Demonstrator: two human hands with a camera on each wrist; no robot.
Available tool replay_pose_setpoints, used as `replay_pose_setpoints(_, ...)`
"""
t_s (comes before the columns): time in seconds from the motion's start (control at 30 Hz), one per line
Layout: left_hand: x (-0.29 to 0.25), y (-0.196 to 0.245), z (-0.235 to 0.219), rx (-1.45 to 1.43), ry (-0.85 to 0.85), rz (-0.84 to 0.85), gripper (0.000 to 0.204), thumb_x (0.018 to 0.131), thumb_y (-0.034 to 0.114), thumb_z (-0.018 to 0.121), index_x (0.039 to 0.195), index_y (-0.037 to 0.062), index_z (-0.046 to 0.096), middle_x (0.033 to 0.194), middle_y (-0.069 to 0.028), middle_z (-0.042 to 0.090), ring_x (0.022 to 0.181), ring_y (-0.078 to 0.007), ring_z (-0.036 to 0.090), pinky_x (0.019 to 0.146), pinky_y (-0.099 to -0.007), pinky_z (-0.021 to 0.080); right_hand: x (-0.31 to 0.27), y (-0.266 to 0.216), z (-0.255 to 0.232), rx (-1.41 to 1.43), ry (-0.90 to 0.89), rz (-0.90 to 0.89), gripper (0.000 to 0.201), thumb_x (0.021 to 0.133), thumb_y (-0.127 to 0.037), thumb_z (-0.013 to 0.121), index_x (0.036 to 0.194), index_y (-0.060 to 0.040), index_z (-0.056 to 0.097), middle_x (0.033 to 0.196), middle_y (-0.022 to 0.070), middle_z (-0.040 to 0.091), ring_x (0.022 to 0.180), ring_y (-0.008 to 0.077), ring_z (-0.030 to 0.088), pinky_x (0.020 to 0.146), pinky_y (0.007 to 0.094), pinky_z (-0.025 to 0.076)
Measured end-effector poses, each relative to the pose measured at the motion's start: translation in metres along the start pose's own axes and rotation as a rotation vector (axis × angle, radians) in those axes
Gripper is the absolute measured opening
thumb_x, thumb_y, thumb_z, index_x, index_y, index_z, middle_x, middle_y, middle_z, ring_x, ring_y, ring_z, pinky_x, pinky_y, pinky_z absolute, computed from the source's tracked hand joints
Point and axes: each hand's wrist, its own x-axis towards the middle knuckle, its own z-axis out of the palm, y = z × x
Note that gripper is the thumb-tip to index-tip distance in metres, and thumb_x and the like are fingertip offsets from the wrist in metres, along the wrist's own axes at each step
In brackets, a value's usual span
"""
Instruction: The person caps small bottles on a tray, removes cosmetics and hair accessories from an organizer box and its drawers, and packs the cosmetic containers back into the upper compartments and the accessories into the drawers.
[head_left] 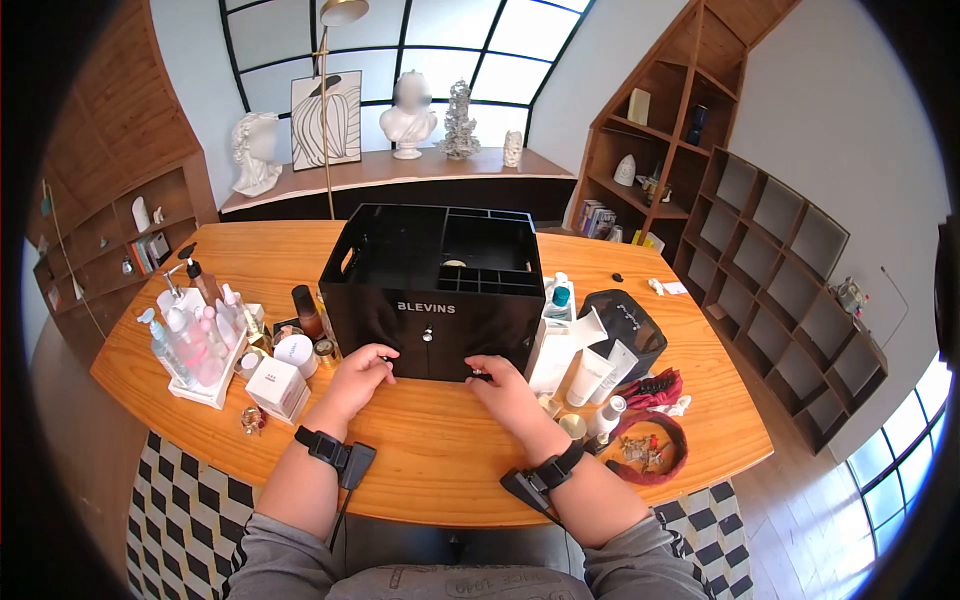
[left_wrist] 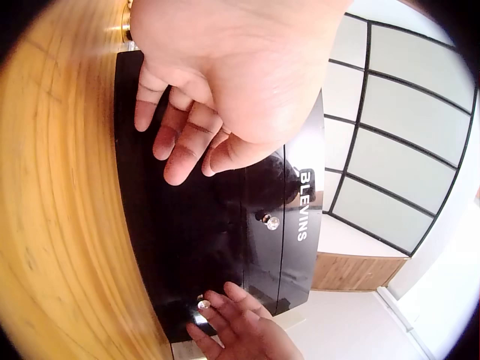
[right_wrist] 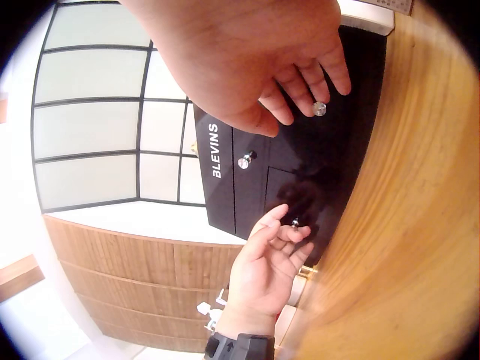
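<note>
A glossy black organizer box (head_left: 375, 315) lettered BLEVINS stands on the wooden table, its open compartmented top facing up. Its front carries clear knobs: an upper knob (right_wrist: 244, 162) in the middle, and one on each lower drawer. My left hand (head_left: 362, 377) is at the left lower knob (right_wrist: 295, 223), fingers loosely bent beside it. At the right lower knob (right_wrist: 320, 109), the fingertips of my right hand (head_left: 503, 388) reach over the drawer front with the knob right by them. In the left wrist view, my left fingers hide the left knob.
Left of the box are a white tray (head_left: 208, 397) of bottles, a white carton (head_left: 277, 388) and a dark bottle (head_left: 306, 312). On the right stand white tubes (head_left: 590, 377), a black mesh basket (head_left: 640, 322) and a red headband (head_left: 672, 474) around small jewelry.
</note>
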Motion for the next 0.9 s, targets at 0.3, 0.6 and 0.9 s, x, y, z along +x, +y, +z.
replay_pose_setpoints(0.3, 0.000, -0.001, 0.001, 0.014, 0.031, -0.008, 0.019, 0.089, 0.003, 0.052, 0.105, 0.0037, 0.063, 0.078, -0.0032, 0.063, 0.075, -0.0104, 0.058, 0.070, -0.0230, 0.043, -0.001, -0.006, -0.002, 0.020, 0.003, -0.004, 0.032, 0.084, -0.011, 0.064, 0.114, -0.0009, 0.061, 0.112, 0.0167, 0.060, 0.105, 0.0293, 0.058, 0.085, 0.0337, 0.050)
replay_pose_setpoints(0.6, 0.005, -0.015, -0.015, 0.119, 0.291, -0.033, 0.015, 0.086, -0.003, 0.051, 0.092, 0.0020, 0.064, 0.083, -0.0033, 0.062, 0.078, -0.0124, 0.060, 0.074, -0.0239, 0.047, -0.001, -0.006, -0.003, 0.042, 0.052, 0.028, 0.029, 0.085, -0.009, 0.064, 0.112, -0.0003, 0.062, 0.106, 0.0156, 0.061, 0.098, 0.0262, 0.060, 0.085, 0.0320, 0.050)
replay_pose_setpoints(0.9, 0.001, -0.002, -0.008, 0.108, 0.217, -0.034, 0.014, 0.084, 0.005, 0.064, 0.094, 0.0048, 0.055, 0.083, -0.0018, 0.057, 0.081, -0.0115, 0.054, 0.074, -0.0244, 0.044, 0.004, 0.003, -0.002, 0.067, 0.116, 0.067, 0.027, 0.084, -0.005, 0.065, 0.111, -0.0008, 0.062, 0.097, 0.0074, 0.058, 0.090, 0.0164, 0.057, 0.083, 0.0268, 0.047)
